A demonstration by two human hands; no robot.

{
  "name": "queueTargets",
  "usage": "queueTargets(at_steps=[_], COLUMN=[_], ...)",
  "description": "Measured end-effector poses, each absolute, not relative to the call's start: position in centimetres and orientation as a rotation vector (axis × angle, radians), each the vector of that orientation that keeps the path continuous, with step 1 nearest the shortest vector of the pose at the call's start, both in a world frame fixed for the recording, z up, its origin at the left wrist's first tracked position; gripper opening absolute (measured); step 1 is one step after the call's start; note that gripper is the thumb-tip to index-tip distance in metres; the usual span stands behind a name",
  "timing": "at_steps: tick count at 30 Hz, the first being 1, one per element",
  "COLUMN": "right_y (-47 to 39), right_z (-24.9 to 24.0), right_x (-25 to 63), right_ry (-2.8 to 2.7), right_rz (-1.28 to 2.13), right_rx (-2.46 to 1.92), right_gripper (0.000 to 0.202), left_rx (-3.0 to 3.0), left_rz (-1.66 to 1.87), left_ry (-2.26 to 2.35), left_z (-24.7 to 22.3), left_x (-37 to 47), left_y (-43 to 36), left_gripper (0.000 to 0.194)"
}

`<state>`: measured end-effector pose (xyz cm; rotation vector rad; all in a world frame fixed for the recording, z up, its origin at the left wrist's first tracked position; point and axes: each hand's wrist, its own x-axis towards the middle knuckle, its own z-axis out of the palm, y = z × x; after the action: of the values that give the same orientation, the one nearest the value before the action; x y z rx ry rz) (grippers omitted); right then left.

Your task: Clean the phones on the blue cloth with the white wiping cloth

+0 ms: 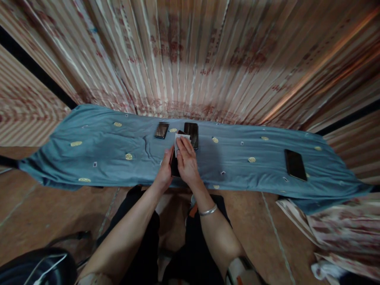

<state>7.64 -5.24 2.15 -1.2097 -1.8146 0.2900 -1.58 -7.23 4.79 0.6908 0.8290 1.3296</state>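
Note:
A dark smartphone (pixel 175 169) is gripped along its left edge by my left hand (pixel 164 171), thumb up its side. Over the phone's upper face lies a small white cloth or wipe (pixel 182 137). My right hand (pixel 187 161) presses that white piece against the screen with its fingers together, covering much of the phone. Just beyond my hands another black phone (pixel 192 132) rests on the blue cloth (pixel 231 166). Left of it lies a smaller dark device (pixel 161 130), partly blurred out by pixelation.
A further black phone (pixel 295 164) lies toward the right end of the cloth-covered table. Patterned curtains (pixel 190 59) hang right behind the table. Black bars (pixel 38 69) slant in at both sides. At lower left sits a dark rounded object (pixel 59 265) with a white cable.

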Motion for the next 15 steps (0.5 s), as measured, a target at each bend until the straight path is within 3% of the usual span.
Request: queueTargets(at_steps=[15], right_y=[-6.8], right_z=[2.2], right_x=[7.8], right_ry=[-1.921], right_rz=[0.318], right_rx=[-1.084], right_gripper=[0.047], left_rx=[0.594], left_rz=[1.389], left_ry=[0.935], left_z=[5.1], left_x=[-1.9], left_y=[-5.4], left_gripper=[0.052])
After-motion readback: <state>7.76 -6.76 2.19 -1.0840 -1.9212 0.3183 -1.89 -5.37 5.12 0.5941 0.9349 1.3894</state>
